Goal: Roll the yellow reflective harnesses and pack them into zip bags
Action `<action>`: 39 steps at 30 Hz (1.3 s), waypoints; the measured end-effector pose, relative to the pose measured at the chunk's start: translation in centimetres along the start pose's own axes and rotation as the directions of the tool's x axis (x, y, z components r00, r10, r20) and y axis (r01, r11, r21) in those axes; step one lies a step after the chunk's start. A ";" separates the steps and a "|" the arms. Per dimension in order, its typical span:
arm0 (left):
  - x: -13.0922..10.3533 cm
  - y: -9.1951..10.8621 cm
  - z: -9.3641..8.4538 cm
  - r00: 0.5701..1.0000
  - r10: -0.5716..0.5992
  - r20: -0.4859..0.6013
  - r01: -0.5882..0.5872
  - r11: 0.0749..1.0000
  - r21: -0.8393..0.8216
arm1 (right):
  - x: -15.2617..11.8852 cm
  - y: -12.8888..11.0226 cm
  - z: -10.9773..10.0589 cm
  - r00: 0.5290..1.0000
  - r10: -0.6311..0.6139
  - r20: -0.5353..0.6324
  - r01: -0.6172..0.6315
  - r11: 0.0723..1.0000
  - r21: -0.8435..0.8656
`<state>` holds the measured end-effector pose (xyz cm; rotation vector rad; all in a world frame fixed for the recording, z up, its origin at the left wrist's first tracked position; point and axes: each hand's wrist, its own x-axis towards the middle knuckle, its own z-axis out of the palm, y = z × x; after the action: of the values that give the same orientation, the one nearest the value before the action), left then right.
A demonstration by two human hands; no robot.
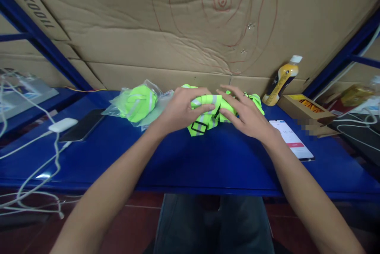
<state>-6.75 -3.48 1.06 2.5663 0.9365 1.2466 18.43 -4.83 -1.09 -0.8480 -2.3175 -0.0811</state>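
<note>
A bundle of neon yellow-green reflective straps (208, 120) with grey bands lies on the blue shelf at the middle, a black slider buckle (199, 127) at its front. My left hand (182, 105) is closed on a folded part of the straps, thumb in front and fingers behind. Over the right part of the bundle lies my right hand (245, 112), its fingers spread and touching the fabric. More neon fabric shows beyond its knuckles. Left of my left hand sits another neon reflective bundle (138, 103) in a clear plastic bag.
On the blue shelf (208, 167), a dark phone (84, 125) and a white charger (63, 125) with cables lie at left. At right are a lit phone (292, 141), a yellow drink bottle (282, 81) and an open carton (308, 111). A cardboard panel (118, 48) stands behind.
</note>
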 end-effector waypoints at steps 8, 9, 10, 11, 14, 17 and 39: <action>-0.8 -0.3 2.0 0.931 0.361 0.049 -0.364 0.918 0.157 | -0.1 0.9 -1.6 0.980 -0.033 0.198 0.027 0.999 0.036; -0.8 -0.5 2.1 0.945 0.323 0.042 -0.326 0.932 0.157 | -0.1 0.9 -1.5 0.980 -0.027 0.196 0.030 0.999 -0.016; -0.8 -0.7 2.2 0.963 0.267 0.039 -0.270 0.950 0.155 | -0.2 1.0 -1.4 0.984 -0.019 0.175 0.031 0.997 -0.071; -0.7 -0.8 2.2 0.978 0.203 0.043 -0.207 0.966 0.153 | -0.3 1.1 -1.2 0.990 -0.011 0.140 0.030 0.991 -0.129; -0.3 -0.2 1.8 0.993 0.027 0.112 -0.036 0.996 0.085 | -0.7 1.2 -0.2 1.000 -0.029 0.000 0.027 0.956 -0.293; 0.1 0.7 1.0 0.977 -0.129 0.170 0.146 0.985 -0.095 | -0.8 1.0 0.9 0.982 -0.090 -0.164 0.023 0.929 -0.370; -0.8 -0.6 2.4 0.899 0.420 0.123 -0.436 0.884 0.170 | -0.3 1.0 -1.9 0.987 0.084 0.135 -0.109 0.976 0.190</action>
<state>-5.58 -3.09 -1.24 3.0750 0.5041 1.1755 20.28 -4.78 0.07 -0.8845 -2.3494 0.2471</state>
